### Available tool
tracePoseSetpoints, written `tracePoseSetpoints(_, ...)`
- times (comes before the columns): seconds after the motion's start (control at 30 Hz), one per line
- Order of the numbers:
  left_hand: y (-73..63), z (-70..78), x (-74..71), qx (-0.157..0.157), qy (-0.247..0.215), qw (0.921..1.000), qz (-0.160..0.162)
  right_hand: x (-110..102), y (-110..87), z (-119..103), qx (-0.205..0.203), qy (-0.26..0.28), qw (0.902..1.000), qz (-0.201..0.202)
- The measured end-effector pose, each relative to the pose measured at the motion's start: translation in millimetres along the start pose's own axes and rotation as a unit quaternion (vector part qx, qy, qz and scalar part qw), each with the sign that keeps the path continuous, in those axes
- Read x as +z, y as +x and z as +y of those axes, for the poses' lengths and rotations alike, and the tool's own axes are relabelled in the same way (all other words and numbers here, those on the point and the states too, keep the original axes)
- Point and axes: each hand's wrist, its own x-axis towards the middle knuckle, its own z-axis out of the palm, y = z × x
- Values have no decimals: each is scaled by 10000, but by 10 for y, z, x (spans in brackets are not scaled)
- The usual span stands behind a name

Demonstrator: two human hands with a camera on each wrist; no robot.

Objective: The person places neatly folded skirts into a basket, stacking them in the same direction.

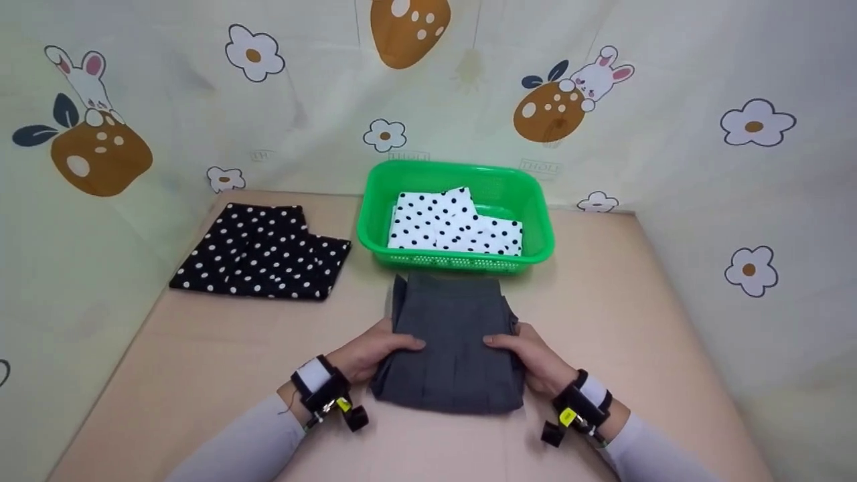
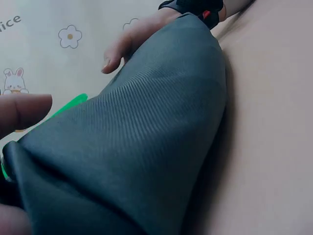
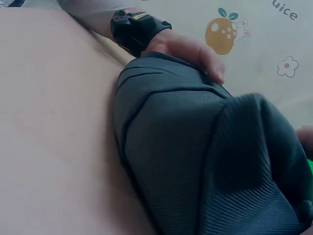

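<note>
Both hands on the grey folded garment (image 1: 455, 378), center of the table (image 1: 636, 314). Taking the garment as the clock center: left hand (image 1: 375, 348) at 9 o'clock, right hand (image 1: 537, 355) at 3. Each one pinches a side edge, thumb on top, other fingers mostly hidden. Can't tell if the garment rests on the table or sits just above it.

Count: folded cloths x3. One grey, gripped. One black with white dots (image 1: 258, 254), lying flat at 10 o'clock, well apart from the hands. One white with black dots (image 1: 428, 224), inside the basket. Green basket (image 1: 462, 263) x1, at 12 o'clock, just beyond the garment's far edge. Black wrist straps (image 1: 589, 398) x2, one per arm.
</note>
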Motion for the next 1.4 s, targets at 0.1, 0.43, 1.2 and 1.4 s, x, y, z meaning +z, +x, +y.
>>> tracePoseSetpoints(0.1,10,-37,0,101,126,9998,128,-2,-21,14,-7,20,10000,84)
tracePoseSetpoints(0.43,11,-53,-7,51,147,9997,170,-46,-55,28,51,-246,9997,65)
tracePoseSetpoints(1.2,7,-49,21,66,271,9991,322,-2,-86,44,-412,-849,9952,261)
tracePoseSetpoints(1.4,-3,-45,25,20,323,9988,377,14,-95,45,-532,-1269,9897,405)
